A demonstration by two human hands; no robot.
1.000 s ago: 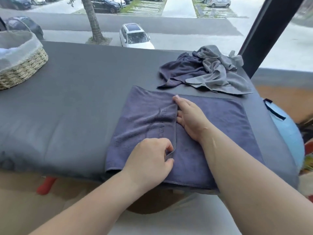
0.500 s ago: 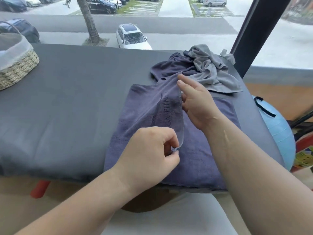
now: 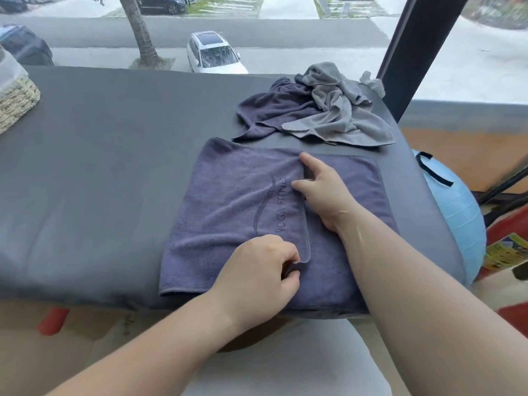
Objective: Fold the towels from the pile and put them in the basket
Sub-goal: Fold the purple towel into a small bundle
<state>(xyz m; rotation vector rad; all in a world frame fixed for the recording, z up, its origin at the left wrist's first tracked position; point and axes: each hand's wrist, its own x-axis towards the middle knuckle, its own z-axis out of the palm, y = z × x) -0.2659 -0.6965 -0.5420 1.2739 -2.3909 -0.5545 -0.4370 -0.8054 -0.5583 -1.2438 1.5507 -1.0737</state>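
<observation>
While three towels lie on the grey padded table, only one of them is spread flat: a dark purple-grey microfibre towel at the near edge, in front of the person. Its left part is folded over towards the middle, and this flap bears a printed logo and lettering.

The left hand has its fingers curled and pinches the near corner of the flap between thumb and fingertips. The right hand rests on the same towel just beside the flap's free edge. Its index finger reaches out straight to the flap's far corner and its thumb lies across the edge. Its other fingers are tucked out of sight, so I cannot tell whether they grip anything.

The other two towels form the crumpled pile at the far right of the table: one dark purple towel and one light grey towel lying partly over it.

One woven straw basket with a pale cloth liner stands at the far left, well apart from the towels and cut off by the picture's edge. Its inside is not visible, so its contents cannot be told.
</observation>
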